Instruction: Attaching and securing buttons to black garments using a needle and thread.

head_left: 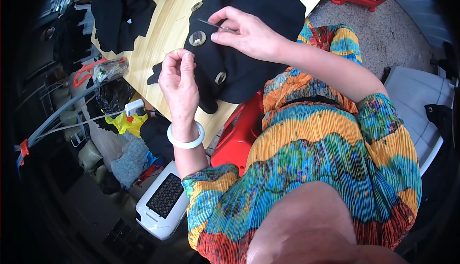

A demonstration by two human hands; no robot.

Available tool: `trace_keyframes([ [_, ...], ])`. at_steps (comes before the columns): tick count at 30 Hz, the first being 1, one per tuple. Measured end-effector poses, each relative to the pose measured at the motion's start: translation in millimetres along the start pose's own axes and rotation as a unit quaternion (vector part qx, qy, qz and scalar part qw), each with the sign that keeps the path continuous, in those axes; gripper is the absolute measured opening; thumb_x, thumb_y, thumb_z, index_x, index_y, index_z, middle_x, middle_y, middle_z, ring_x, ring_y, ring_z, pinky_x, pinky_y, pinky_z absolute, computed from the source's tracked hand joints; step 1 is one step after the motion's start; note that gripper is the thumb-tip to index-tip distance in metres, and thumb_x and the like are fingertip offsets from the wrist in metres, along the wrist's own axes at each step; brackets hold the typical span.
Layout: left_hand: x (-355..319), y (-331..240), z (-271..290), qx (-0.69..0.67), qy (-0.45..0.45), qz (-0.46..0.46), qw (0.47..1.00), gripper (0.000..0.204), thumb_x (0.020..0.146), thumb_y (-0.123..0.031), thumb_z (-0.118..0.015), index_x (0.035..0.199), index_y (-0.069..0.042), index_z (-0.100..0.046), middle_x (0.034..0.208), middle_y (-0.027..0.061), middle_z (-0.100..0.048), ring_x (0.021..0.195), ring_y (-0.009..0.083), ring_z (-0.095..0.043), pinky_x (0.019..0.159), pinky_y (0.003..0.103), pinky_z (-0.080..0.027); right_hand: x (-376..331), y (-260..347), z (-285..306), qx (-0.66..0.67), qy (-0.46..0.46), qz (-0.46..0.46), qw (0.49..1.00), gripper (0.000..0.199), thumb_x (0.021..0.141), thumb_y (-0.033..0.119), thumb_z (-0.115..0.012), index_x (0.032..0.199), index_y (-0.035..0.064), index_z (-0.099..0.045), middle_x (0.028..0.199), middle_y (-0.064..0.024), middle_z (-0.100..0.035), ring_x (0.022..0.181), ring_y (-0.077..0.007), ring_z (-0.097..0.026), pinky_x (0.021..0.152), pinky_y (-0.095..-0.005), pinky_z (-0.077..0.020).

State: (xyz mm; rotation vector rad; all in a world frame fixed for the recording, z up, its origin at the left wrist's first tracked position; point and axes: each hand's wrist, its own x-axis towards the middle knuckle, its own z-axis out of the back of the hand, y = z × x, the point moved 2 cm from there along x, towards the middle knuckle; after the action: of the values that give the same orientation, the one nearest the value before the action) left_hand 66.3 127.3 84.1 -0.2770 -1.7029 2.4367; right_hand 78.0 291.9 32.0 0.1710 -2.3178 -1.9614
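Note:
My right hand (251,36) is closed around small metal thread snips (209,23), their thin point directed to the upper left above a black garment (249,5). Thumb and forefinger of my left hand (179,84) are pressed together in a pinch at the garment's left side; whatever lies between them is too small to make out. A large dark marbled button (197,38) sits on the black cloth between the two hands. Another button (220,78) is nearer to me, and a third button (197,6) lies farther up along the cloth's left edge.
A second black buttoned garment (117,14) lies at the far left of the pale wooden table (167,22). Beside the table are a clear plastic pack (110,70), a white plug adapter (134,107) and a yellow bag (127,124). Red stools (239,137) stand below and at the upper right.

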Motion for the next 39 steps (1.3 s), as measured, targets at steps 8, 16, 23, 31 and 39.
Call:
trace_keyframes([
  [8,3,-6,-2,-0.096,0.032,0.03,0.994,0.014,0.087,-0.014,-0.051,0.091,-0.001,-0.054,0.09,0.0066,-0.057,0.068,0.0063,-0.051,0.058,0.016,-0.04,-25,17,-3,-0.008,0.027,-0.03,0.999,0.025,0.088,0.025,-0.048,0.094,0.0016,-0.051,0.072,0.0001,-0.05,0.068,-0.0051,-0.047,0.064,-0.0203,-0.04],
  [16,0,-5,-5,-0.119,0.049,0.051,0.99,0.016,0.086,-0.012,-0.052,0.096,0.0,-0.054,0.09,0.0066,-0.058,0.072,0.0068,-0.052,0.062,0.018,-0.041,-16,19,-8,0.046,0.064,-0.091,0.993,0.028,0.089,0.028,-0.045,0.092,0.0024,-0.055,0.064,0.0027,-0.049,0.05,-0.0017,-0.036,0.045,-0.0166,-0.0292],
  [23,-2,-4,-9,-0.121,0.052,0.039,0.991,0.015,0.086,-0.01,-0.051,0.096,0.001,-0.054,0.093,0.0081,-0.058,0.076,0.0082,-0.054,0.063,0.018,-0.042,-10,5,-10,0.032,0.036,-0.05,0.998,0.023,0.089,0.025,-0.047,0.091,0.0039,-0.056,0.064,0.0032,-0.05,0.056,-0.001,-0.042,0.048,-0.0159,-0.0306],
  [31,14,59,81,0.066,-0.281,-0.039,0.957,0.015,0.086,-0.01,-0.05,0.098,0.0,-0.046,0.088,0.0116,-0.055,0.069,0.0136,-0.057,0.06,0.02,-0.047,-15,7,32,-0.028,-0.096,0.01,0.995,0.024,0.089,0.026,-0.046,0.097,0.0053,-0.055,0.069,0.0037,-0.05,0.053,0.0012,-0.036,0.047,-0.0135,-0.0281],
  [39,-59,43,22,0.209,-0.157,-0.145,0.954,0.005,0.078,-0.001,-0.055,0.073,-0.001,-0.057,0.062,0.0031,-0.053,0.054,0.0085,-0.047,0.048,0.02,-0.037,-4,14,11,-0.398,0.01,0.253,0.882,0.045,0.066,-0.002,-0.053,0.108,0.0116,-0.049,0.102,-0.0057,-0.055,0.078,-0.0235,-0.059,0.064,-0.0318,-0.0496],
])
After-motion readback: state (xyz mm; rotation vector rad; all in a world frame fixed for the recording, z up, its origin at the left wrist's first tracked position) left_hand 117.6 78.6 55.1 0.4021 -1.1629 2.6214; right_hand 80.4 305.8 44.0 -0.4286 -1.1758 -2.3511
